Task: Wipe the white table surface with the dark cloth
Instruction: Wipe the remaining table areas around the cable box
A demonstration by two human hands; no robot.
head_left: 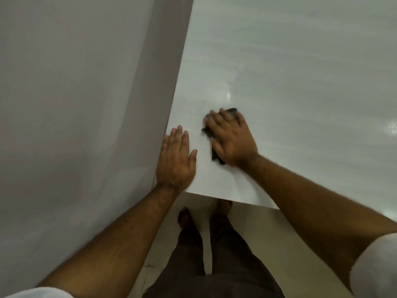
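Observation:
The white table (290, 72) fills the upper right of the head view, glossy with faint wet streaks. A dark cloth (214, 155) lies on it near the front left corner. My right hand (231, 139) presses flat on the cloth with straight, spread fingers; the cloth shows only at the fingertips and below the thumb side. My left hand (176, 158) rests flat on the bare table beside the left edge, a little left of the cloth and apart from it.
A plain grey wall (75, 104) runs along the table's left edge. The table's front edge (232, 200) crosses below my hands. Beneath it are a pale tiled floor (290, 244), my dark trousers and bare feet.

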